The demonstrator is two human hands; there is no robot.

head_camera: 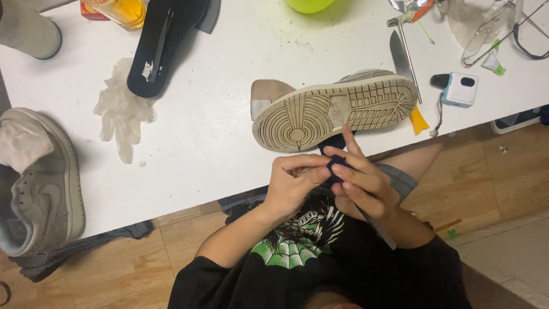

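Hands are seen nearest the camera, held together just off the near edge of the white table (217,149), above a black printed shirt (291,246). The left hand (291,186) is curled, its fingertips pinched onto a small dark blue piece (336,163) of material. The right hand (363,183) meets it from the other side: thumb and middle fingers are closed on the same piece, while the index finger is stretched out toward the table. What the piece is cannot be told; most of it is hidden by the fingers. A thin grey strip is noted running along under the right wrist.

Just beyond the hands, a grey sneaker (337,111) is laid on its side at the table edge, its tan ridged sole turned to the camera. Beside its toe end, a knife (400,54) and a small orange scraper (419,120) are recorded, then a small white and blue device (460,88).

Further left, a crumpled translucent glove (121,109) lies on the table, touching a black insole (163,43). At the left edge, a second grey sneaker (43,183) stuffed with pale paper is seen.

At the far edge, a yellow-green round object (309,4) and a clear container of amber liquid (123,10) are partly in view.
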